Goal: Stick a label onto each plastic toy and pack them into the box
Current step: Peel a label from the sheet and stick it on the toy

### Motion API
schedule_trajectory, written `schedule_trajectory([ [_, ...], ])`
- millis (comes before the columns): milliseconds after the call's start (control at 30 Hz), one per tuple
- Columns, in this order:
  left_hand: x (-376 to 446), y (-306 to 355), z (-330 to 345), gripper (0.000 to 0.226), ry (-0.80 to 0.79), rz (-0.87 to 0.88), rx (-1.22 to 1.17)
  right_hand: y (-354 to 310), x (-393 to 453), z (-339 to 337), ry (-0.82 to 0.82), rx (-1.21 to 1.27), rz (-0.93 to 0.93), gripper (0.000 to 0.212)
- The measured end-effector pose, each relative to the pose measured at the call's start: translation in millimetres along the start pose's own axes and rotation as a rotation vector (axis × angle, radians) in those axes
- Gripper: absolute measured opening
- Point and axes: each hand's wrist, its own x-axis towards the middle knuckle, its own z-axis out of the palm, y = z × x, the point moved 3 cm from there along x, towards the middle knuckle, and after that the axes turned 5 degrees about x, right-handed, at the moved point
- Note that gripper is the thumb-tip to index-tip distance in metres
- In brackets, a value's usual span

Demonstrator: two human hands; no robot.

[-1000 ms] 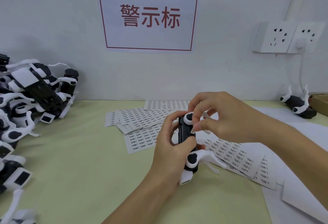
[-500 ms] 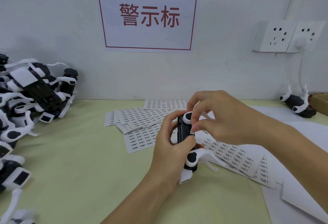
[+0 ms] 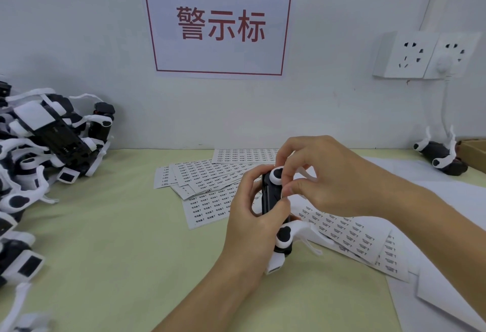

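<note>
A: Toy [image 3: 271, 195], black-and-white plastic one, is upright in the left hand [image 3: 252, 226], fingers curled round its dark body, thumb on the front. It's held over the label sheets [image 3: 210, 200], just above the table [image 3: 105, 239].

B: And the right hand [image 3: 328, 181]?

A: Thumb + forefinger are pinched against the toy's right edge, near the top white disc. A sec ago a small white label showed between those fingertips, just off the toy. Now the fingertips are down on the body and the label's hidden under them, so can't tell if it's fully stuck.

B: So what does that mean for the job?

A: Prob. the label is being pressed on right now. If so, this toy is nearly ready for packing.

B: Where's everything else rel. to the toy?

A: Label sheets fan out behind + to its right, w/ blank white paper [image 3: 447, 292] further right. Pile of toys [image 3: 39, 160] well to its left, at the table edge. One lone toy [image 3: 441, 158] far right by the wall, next to the cardboard box [image 3: 473, 152], only a corner in view. Can't tell if that one's labelled.
</note>
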Motion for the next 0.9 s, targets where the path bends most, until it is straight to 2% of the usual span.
schedule_trajectory([
  [900,0.5,-1.9,1.0,0.041,0.023,0.033,0.016,-6.2,-1.9,-1.5,0.03,-0.078,0.022,0.017],
])
